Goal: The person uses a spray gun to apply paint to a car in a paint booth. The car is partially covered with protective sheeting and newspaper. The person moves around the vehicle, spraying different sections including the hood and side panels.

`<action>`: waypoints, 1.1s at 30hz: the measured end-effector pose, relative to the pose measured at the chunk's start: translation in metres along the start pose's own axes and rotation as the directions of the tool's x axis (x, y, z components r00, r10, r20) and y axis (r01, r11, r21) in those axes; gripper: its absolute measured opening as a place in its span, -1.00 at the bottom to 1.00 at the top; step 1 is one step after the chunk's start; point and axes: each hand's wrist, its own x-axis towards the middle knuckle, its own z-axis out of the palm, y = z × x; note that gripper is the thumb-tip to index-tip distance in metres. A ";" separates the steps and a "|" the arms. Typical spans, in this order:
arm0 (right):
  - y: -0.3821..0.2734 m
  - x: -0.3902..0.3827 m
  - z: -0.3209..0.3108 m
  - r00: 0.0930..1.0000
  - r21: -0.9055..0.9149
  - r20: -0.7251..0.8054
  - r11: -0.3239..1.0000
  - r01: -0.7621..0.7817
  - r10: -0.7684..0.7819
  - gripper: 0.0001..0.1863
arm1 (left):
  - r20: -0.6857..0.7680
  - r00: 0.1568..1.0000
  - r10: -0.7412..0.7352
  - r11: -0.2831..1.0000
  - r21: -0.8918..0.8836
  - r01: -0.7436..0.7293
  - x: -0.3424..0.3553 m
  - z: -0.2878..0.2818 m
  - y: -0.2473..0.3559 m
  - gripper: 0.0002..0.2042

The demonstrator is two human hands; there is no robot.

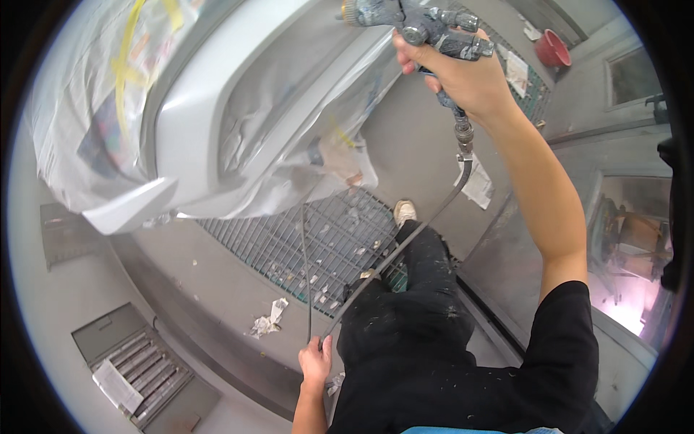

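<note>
Largest worry: the pale silver-grey car panel (191,123), broad and curved, close to the raised spray gun (426,32) and probably open to a scrape or smudge after a careless swing. Next, the loose plastic sheet (72,159) draped about the panel: could flap onto the bare finish if brushed or caught by a blast of air. Underfoot, the metal floor grating (340,239), littered with pale scraps (269,320) nearby: a possible stumble. Then the hose (394,254), slanting across in front of the legs (430,271): could snag a knee or rub the sheet if let too slack, or drag the gun off line if pulled too tight.

As for looks, panel first: smooth, with a long recess, evenly coloured as far as visible. Hose: thin, dark grey, curving out from under the gun, down to the left hand (316,358), with another length rising from there toward the sheet's lower edge. Gun: at the top of the view, beyond the panel's right side, dark metal crusted with grey paint, ringed end pointing left, metal fitting (464,134) below the grip. Hands: right hand (463,76) wrapped round the grip, trigger pressed or not, cannot tell; left pinching the hose.
</note>
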 end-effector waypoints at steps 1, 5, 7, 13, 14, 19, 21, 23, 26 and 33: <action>0.006 -0.010 0.014 0.999 0.038 0.033 0.999 0.030 -0.031 -0.79 | -0.024 1.000 -0.006 1.000 0.012 0.007 -0.007 0.002 -0.012 -0.62; 0.030 -0.044 0.079 0.988 0.130 0.116 0.988 0.089 -0.104 -0.73 | -0.162 0.986 -0.023 0.998 0.050 0.031 -0.026 0.019 -0.050 -0.63; 0.041 -0.057 0.102 0.904 0.189 0.143 0.908 0.375 -0.403 -0.72 | -0.245 0.968 -0.058 0.996 0.048 0.072 -0.031 0.029 -0.065 -0.66; 0.099 -0.088 0.188 0.716 -0.014 0.392 0.774 0.633 -0.578 -0.75 | -0.609 0.791 -0.066 0.993 0.040 0.113 -0.011 0.070 -0.093 -0.72; 0.111 -0.091 0.198 0.691 -0.073 0.512 0.776 0.627 -0.510 -0.77 | -0.669 0.741 -0.057 0.995 0.026 0.100 -0.007 0.078 -0.096 -0.72; 0.173 -0.069 0.224 0.473 -0.055 0.750 0.670 0.740 -0.461 -0.84 | -0.820 0.520 0.239 0.950 0.308 0.050 0.014 0.116 -0.103 -0.60; 0.188 -0.059 0.224 0.456 -0.133 0.688 0.520 0.844 -0.565 -0.83 | -0.846 0.453 0.280 0.939 0.340 0.054 0.023 0.137 -0.099 -0.59; 0.195 -0.048 0.219 0.402 -0.166 0.545 0.375 0.912 -0.736 -0.84 | -0.870 0.396 0.295 0.939 0.341 0.051 0.036 0.159 -0.092 -0.55; 0.195 -0.033 0.206 0.327 -0.245 0.374 0.248 0.937 -0.868 -0.82 | -0.897 0.284 0.340 0.933 0.360 0.022 0.055 0.187 -0.082 -0.54; 0.177 0.002 0.149 0.379 -0.167 -0.031 0.379 0.910 -0.925 -0.66 | -0.893 0.224 0.390 0.866 0.438 0.239 0.054 0.180 -0.049 -0.90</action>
